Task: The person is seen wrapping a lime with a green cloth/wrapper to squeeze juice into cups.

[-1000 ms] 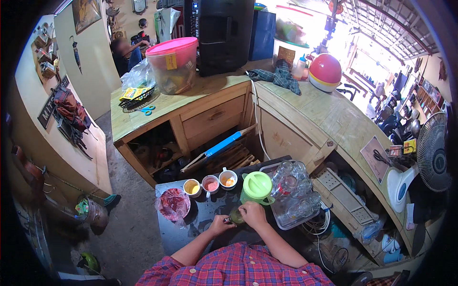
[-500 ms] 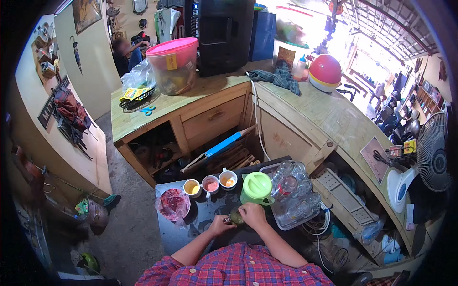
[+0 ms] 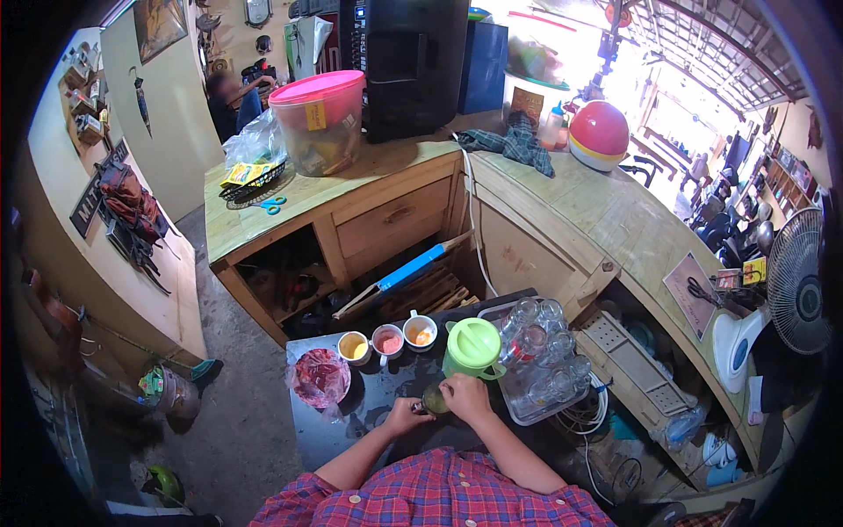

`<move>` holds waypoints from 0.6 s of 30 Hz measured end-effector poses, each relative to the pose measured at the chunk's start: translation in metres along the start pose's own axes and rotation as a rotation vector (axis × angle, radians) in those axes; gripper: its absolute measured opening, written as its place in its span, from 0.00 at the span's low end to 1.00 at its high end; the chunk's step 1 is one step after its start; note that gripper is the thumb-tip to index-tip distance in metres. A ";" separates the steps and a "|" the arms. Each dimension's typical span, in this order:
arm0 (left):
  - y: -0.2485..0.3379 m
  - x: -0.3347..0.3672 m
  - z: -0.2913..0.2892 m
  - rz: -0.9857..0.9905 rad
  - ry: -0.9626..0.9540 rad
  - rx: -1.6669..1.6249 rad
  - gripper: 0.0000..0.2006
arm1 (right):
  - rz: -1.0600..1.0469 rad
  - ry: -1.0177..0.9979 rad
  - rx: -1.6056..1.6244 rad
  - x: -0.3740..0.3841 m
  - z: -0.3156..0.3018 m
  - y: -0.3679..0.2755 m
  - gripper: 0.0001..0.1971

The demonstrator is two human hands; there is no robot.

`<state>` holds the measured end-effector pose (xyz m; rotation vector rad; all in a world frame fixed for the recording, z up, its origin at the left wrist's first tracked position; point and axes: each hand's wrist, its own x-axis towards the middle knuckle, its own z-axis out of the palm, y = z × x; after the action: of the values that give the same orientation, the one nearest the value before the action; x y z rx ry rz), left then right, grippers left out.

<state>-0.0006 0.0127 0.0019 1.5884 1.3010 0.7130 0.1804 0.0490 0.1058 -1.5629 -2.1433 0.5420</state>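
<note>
Between my hands, on the dark tabletop [image 3: 369, 422], is a glass mug [image 3: 434, 400] with a greenish tint. My left hand [image 3: 409, 415] is closed on its near left side, at what looks like the handle. My right hand [image 3: 465, 395] is closed over the mug's right side and rim; whether it also pinches something small is hidden. Just beyond stands a green lidded pitcher [image 3: 474, 344]. To its left are three white cups, holding something yellow [image 3: 354, 348], pink [image 3: 387, 341] and orange [image 3: 421, 332]. Farther left sits a bowl of red stuff in clear plastic [image 3: 320, 379].
On the right, a clear tray [image 3: 537, 406] holds several glass mugs [image 3: 549, 338]. Beyond is a wooden counter [image 3: 562, 189] with a pink-lidded tub [image 3: 317, 123], blue scissors [image 3: 272, 205] and a fan [image 3: 795, 272]. White cables [image 3: 597, 422] hang beside the tray. Another person [image 3: 233, 101] sits far left.
Almost nothing differs. Both hands stay on the glass mug, with at most a tiny shift of the fingers.
</note>
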 end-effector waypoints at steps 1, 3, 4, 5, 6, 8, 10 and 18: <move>0.000 0.000 0.001 0.001 -0.002 0.000 0.12 | 0.002 0.001 -0.001 0.000 0.000 0.002 0.08; 0.001 0.001 0.002 0.032 0.031 -0.073 0.17 | -0.041 -0.048 0.044 0.001 0.001 0.009 0.08; 0.003 0.001 0.001 0.031 0.031 -0.073 0.17 | -0.042 -0.048 0.045 0.001 0.000 0.007 0.08; 0.004 0.000 0.000 0.023 0.028 -0.066 0.17 | -0.035 -0.019 0.066 0.000 0.000 0.004 0.08; 0.005 -0.001 0.000 0.014 0.025 -0.060 0.17 | -0.028 0.010 0.087 0.000 -0.001 0.003 0.08; 0.010 -0.001 -0.001 0.030 0.029 -0.068 0.17 | -0.003 -0.012 0.025 0.000 0.000 0.004 0.08; 0.010 -0.001 -0.001 0.048 0.034 -0.076 0.17 | 0.021 -0.034 -0.036 0.001 0.002 0.007 0.07; 0.007 0.000 -0.002 -0.005 -0.004 0.015 0.15 | -0.043 -0.050 0.064 0.001 0.003 0.009 0.08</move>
<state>0.0008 0.0135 0.0084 1.5971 1.3094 0.6983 0.1854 0.0524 0.0986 -1.4808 -2.1684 0.6358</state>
